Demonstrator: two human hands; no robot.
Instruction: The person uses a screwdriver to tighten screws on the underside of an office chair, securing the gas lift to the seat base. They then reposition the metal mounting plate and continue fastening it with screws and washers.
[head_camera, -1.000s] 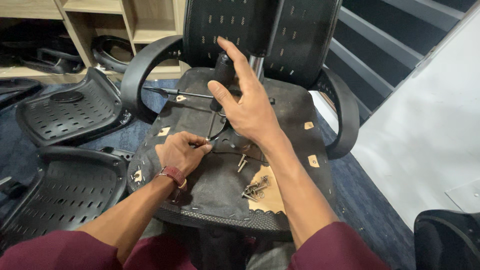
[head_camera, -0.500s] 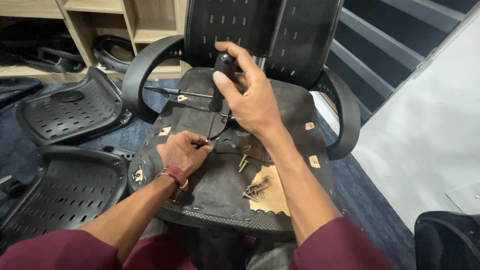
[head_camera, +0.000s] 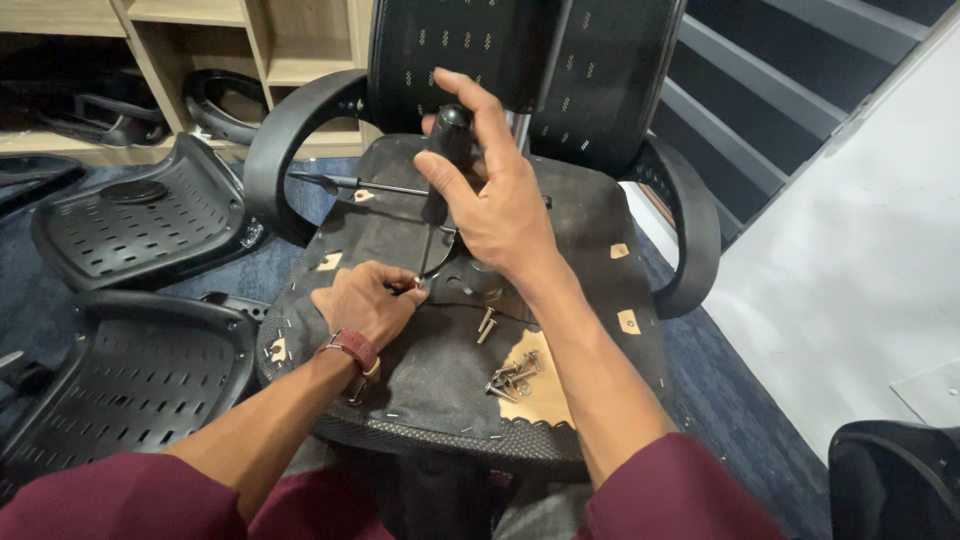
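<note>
Screwdriver (head_camera: 440, 170) is standing near upright over the upturned chair seat (head_camera: 400, 370), black bulbous handle on top, thin metal shaft running down to a tip just left of the seat's centre plate. Seat underside is showing dusty black fabric with staples round the edge and tan patches where the fabric is torn.

Right hand (head_camera: 500, 215) is sitting on the handle: thumb and palm are touching it, index finger is sticking up straight, so the grip is loose and half open rather than wrapped. Left hand (head_camera: 365, 300) is lying on the seat just left of the tip, grip narrow, fingertips pinching something small at the tip; too small to tell what. Red-brown watch strap (head_camera: 350, 350) is showing on that wrist.

Versus half a second ago: right fingers were curled tight round the handle, now they are lifting off and fanning out. Handle, tip and left hand are sitting in the same spot.

Counts:
- 1 screwdriver in hand, plus 1 long thin black-handled tool (head_camera: 350, 184) lying across the seat behind the tip
- 1 loose pile of bolts (head_camera: 512, 378) on a tan patch nearer the person than the tip, roughly six, overlapping so exact count unclear
- 2 bolts (head_camera: 484, 325) lying apart, between the pile and the tip
- 2 armrests (head_camera: 285, 135), one each side of the seat
- 2 spare perforated black plastic seat shells (head_camera: 140, 225) on the floor left of the seat
</note>
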